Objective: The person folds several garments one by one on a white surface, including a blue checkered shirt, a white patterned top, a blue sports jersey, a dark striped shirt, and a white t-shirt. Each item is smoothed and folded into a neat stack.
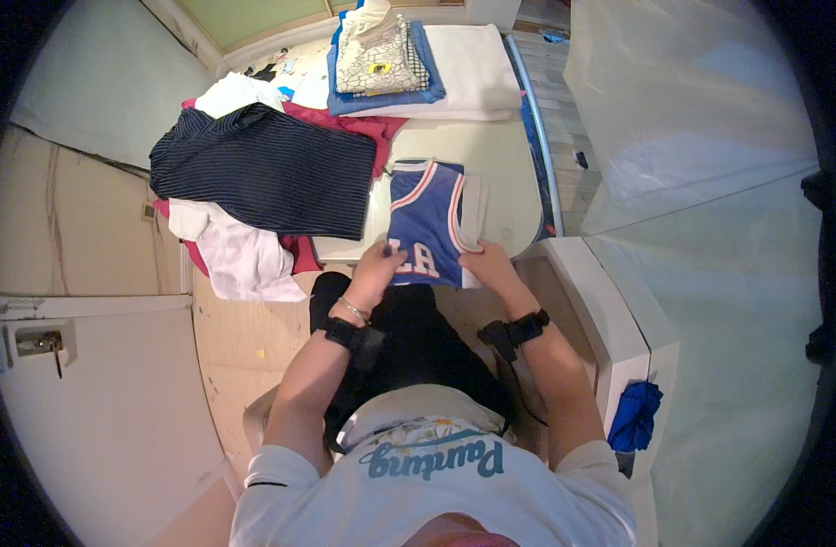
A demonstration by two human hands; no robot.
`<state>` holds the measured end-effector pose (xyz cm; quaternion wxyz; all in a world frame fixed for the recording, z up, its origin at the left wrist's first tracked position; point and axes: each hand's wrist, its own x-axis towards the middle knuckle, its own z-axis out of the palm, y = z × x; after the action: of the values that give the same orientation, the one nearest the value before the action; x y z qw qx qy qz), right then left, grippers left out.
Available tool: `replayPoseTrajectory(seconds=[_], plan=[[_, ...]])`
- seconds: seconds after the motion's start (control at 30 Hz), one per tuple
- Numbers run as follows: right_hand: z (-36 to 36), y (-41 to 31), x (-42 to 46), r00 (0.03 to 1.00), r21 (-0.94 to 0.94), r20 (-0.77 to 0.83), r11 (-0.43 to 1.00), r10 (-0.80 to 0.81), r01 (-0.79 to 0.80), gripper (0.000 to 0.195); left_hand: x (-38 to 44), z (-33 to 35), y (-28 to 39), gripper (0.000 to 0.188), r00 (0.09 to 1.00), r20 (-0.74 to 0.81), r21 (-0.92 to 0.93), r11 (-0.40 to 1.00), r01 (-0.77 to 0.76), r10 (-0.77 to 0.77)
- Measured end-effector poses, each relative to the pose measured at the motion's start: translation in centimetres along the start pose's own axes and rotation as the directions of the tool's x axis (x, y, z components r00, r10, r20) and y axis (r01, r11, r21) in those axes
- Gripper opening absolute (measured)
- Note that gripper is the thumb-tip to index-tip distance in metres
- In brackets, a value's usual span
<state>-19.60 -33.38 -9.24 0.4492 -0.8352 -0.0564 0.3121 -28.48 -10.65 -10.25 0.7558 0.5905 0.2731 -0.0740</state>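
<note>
A blue sleeveless jersey (421,222) with white and red trim and large printed letters lies folded lengthwise at the near side of the pale table (507,147). My left hand (379,268) grips its lower left edge, thumb on top. At the lower right edge, my right hand (488,265) pinches the fabric. The jersey's bottom part hangs just past the table's front edge, above my lap. Close to its left is a dark pinstriped garment (274,171), spread over a crimson cloth (390,133).
A stack of folded clothes (377,58) rests on a folded white cloth (473,68) at the back. A white garment (243,253) droops over the table's front left. White furniture (589,301) stands right of my arm, with a blue cloth (635,417) on its side.
</note>
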Motion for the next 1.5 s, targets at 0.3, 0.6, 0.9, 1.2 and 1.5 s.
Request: replayPoseTrajectory(seconds=[0.3, 0.6, 0.9, 1.2, 1.5], plan=[[3.1, 1.3, -0.8, 0.927, 0.471, 0.321, 0.817, 0.192, -0.332, 0.036, -2.5, -3.8, 2.1, 0.029, 0.984, -0.042, -0.085, 0.982, 0.169, -0.173], [4.4, -0.6, -0.5, 0.943, 0.69, 0.325, 0.663, 0.074, -0.29, 0.037, -3.4, -3.4, 1.3, 0.028, 0.992, 0.089, -0.448, 0.887, 0.115, -0.084], [4.2, -4.8, -0.4, 0.857, 0.841, 0.51, 0.254, -0.077, -0.477, 0.037, -4.3, -3.7, 2.5, 0.034, 0.974, 0.227, -0.543, 0.833, 0.105, 0.026], [1.6, -5.9, 0.1, 0.895, 0.806, 0.44, 0.47, -0.07, -0.36, 0.038, -3.7, -3.5, 5.7, 0.028, 0.932, 0.256, -0.396, 0.851, 0.345, -0.259], [-5.8, -16.9, 7.0, 0.917, 0.891, 0.298, 0.422, -0.266, -0.167, 0.031, 1.9, -2.2, 21.1, 0.029, 0.961, 0.238, -0.358, 0.933, -0.049, 0.142]])
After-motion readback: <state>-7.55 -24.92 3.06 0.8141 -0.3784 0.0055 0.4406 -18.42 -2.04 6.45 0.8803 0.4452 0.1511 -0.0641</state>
